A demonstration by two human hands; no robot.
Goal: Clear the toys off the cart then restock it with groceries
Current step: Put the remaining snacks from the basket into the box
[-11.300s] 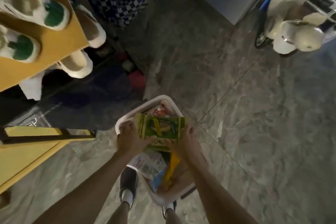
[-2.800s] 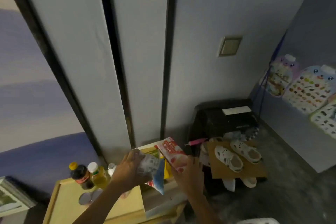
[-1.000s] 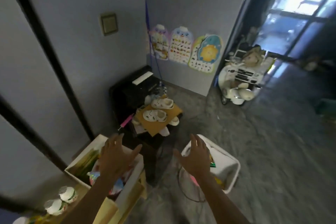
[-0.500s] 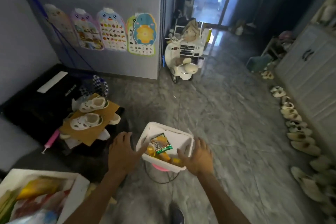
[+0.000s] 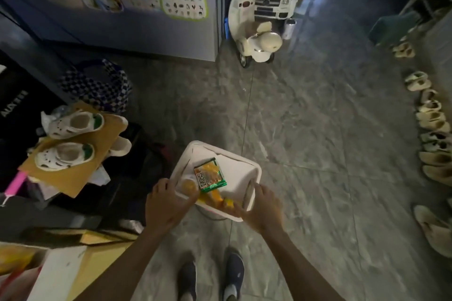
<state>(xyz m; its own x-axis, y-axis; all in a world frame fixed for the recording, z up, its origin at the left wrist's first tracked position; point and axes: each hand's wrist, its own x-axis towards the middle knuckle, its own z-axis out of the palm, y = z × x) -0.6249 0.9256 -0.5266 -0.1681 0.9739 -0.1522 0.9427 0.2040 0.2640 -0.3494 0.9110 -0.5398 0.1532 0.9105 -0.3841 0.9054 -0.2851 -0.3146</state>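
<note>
Far left: two white shoes [image 5: 73,122] on a cardboard sheet [image 5: 73,176], parked out of the way, not part of the job. Bottom left corner: yellow cart [image 5: 105,254] w/ a white box [image 5: 56,273] on it, some packs inside, too blurry to name. Prob. the home for the groceries.

Middle, on the floor [image 5: 305,129], just ahead of the feet: white basket [image 5: 254,171]. Inside, a green snack pack [image 5: 210,176] lying flat on top, orange packs [image 5: 219,200] under it at the near end. Only a few packs in there, so prob. near the end of the restock.

Left hand [image 5: 166,205] on the near left corner: thumb outside the wall, fingers [image 5: 183,199] curled over the rim, tips close to the orange packs. Right hand [image 5: 265,210] on the right rim, fingers wrapped round it. One hand per side, prob. to keep the basket level for a lift to the cart, or just steady for a grab; can't tell which.

Far back: toy scooter [image 5: 256,41] by the wall, well apart. Right edge: row of shoes [image 5: 433,127] along the floor.
</note>
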